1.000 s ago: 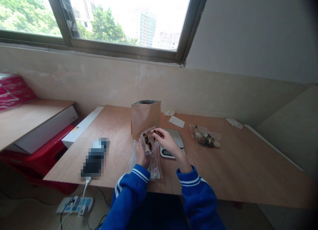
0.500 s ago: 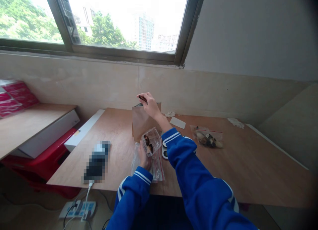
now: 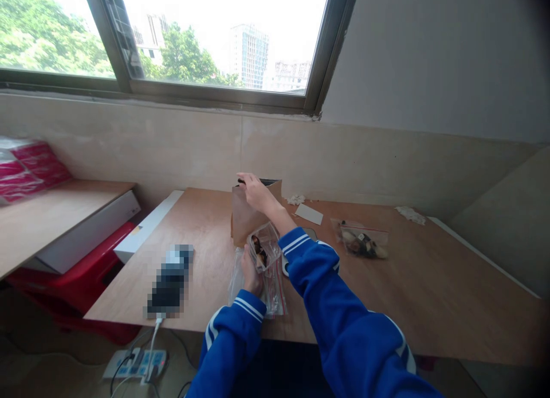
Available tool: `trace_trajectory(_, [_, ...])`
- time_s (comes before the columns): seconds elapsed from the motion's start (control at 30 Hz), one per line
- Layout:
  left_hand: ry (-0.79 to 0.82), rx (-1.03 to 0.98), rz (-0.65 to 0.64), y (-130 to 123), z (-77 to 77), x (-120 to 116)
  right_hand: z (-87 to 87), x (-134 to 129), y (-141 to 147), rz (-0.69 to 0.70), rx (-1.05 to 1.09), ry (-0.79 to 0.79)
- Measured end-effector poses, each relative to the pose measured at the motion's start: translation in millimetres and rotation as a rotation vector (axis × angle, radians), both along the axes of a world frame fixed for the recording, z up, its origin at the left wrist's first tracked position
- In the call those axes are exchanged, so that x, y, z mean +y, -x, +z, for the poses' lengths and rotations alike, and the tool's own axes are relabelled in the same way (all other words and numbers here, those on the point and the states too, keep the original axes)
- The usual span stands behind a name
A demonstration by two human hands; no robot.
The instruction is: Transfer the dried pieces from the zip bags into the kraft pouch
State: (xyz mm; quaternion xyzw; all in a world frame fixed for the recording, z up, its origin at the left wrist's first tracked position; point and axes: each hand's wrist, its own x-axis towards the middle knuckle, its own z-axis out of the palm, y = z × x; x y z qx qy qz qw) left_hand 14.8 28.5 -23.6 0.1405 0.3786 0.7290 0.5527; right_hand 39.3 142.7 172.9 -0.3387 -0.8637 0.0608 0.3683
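Observation:
My left hand point(image 3: 251, 275) is closed around a clear plastic container point(image 3: 270, 243), tilted, with dark brown dried pieces point(image 3: 259, 250) inside. Above the opening of an upright brown paper bag point(image 3: 244, 217), my right hand point(image 3: 254, 190) pinches a small dark piece point(image 3: 241, 181), mostly hidden by the fingers. The right forearm crosses in front of the bag. Under the left hand lie clear zip bags point(image 3: 275, 298) with red seals. A pale device point(image 3: 285, 266) is partly covered by the right sleeve.
A zip bag of mixed dried pieces point(image 3: 365, 240) lies on the right of the wooden table point(image 3: 429, 295). A white card point(image 3: 309, 214) is behind the right arm. At left are a blurred-out dark object point(image 3: 169, 283) with a white cable and a power strip point(image 3: 135, 363) below.
My right hand has moved down toward the paper bag's opening with the dark piece. My left hand and the container keep nearly the same place; the whole view has shifted slightly.

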Motion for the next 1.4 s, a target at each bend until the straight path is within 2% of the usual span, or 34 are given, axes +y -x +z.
trace_trajectory(0.17, [-0.034, -0.007, -0.003, 0, 5.1, -2, -0.7, 2, -7, -0.023, 0.105, 0.089])
trace_trajectory(0.3, [-0.007, -0.009, 0.011, 0, 9.1, -2, 2.6, 0, -17, -0.058, 0.046, 0.069])
trace_trajectory(0.47, [0.009, -0.026, -0.017, 0, 6.0, 0, 8.4, -7, -23, -0.128, -0.025, 0.005])
trace_trajectory(0.7, [-0.011, -0.015, -0.011, 1, 7.8, -1, 12.1, -18, -22, -0.217, -0.105, 0.108])
trace_trajectory(0.87, [-0.008, -0.021, -0.009, -1, 11.2, -3, 14.9, -33, -23, -0.207, -0.051, -0.077])
trace_trajectory(0.93, [-0.009, -0.007, 0.014, -1, 12.2, -4, 21.2, -48, -28, -0.203, 0.025, -0.082])
trace_trajectory(1.03, [-0.008, -0.01, 0.013, -1, 15.0, -5, 33.1, -77, -41, -0.127, 0.007, 0.14])
trace_trajectory(1.1, [0.005, -0.043, -0.001, -1, 17.4, -6, 37.3, -95, -50, -0.071, -0.14, 0.361])
trace_trajectory(1.2, [0.025, -0.06, -0.008, 0, 20.6, -6, 31.3, -113, -58, -0.096, -0.44, 0.598])
trace_trajectory(1.27, [0.02, -0.05, -0.02, 0, 22.2, -7, 19.4, -118, -58, -0.146, -0.554, 0.655])
trace_trajectory(1.4, [-0.006, -0.036, -0.036, 1, 22.4, -10, -11.4, -118, -50, -0.123, -0.555, 0.614])
